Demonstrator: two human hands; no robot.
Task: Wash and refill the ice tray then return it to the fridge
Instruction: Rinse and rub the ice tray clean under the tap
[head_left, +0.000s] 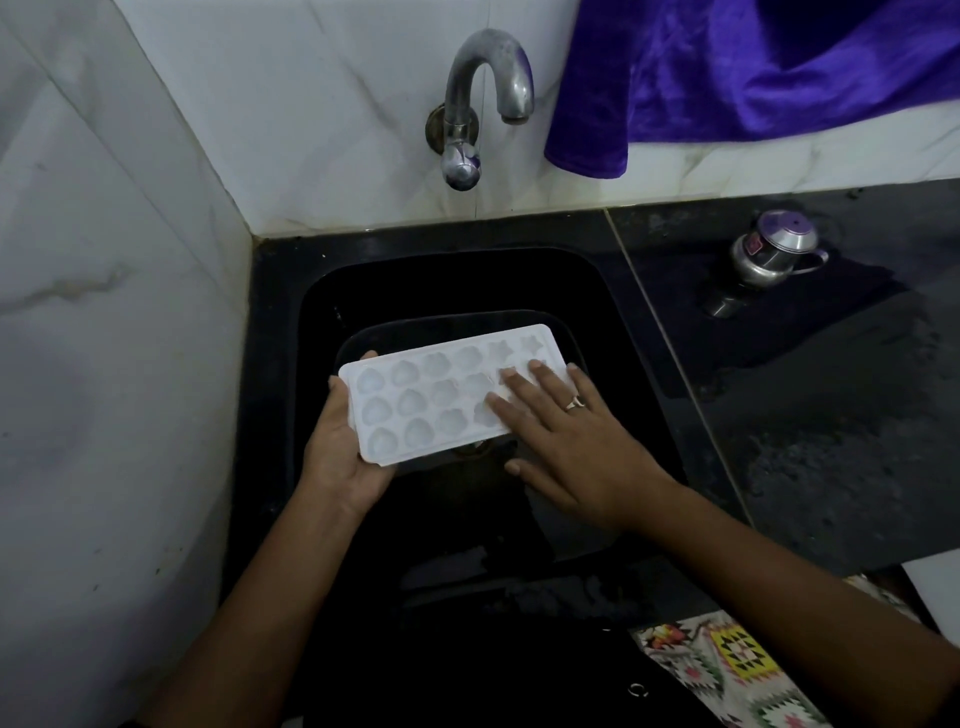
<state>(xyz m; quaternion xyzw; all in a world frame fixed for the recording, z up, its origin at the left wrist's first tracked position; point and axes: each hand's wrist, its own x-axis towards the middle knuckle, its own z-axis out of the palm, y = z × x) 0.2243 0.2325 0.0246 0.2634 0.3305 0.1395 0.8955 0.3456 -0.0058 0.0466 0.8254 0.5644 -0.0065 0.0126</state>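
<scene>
A white plastic ice tray (431, 389) with shaped cavities is held face up over the black sink (597, 291). My left hand (340, 447) grips its near left end from below, thumb on the edge and a fingertip showing past the far rim. My right hand (561, 436), wearing a ring, lies flat with straight fingers pressing on the tray's right part. The curved metal tap (488, 88) is on the wall above the sink; no water runs from it.
A dark dish (566, 332) lies in the sink under the tray. A small steel pot with a lid (774, 249) stands on the wet black counter to the right. Purple cloth (727, 78) hangs at the upper right. White marble wall on the left.
</scene>
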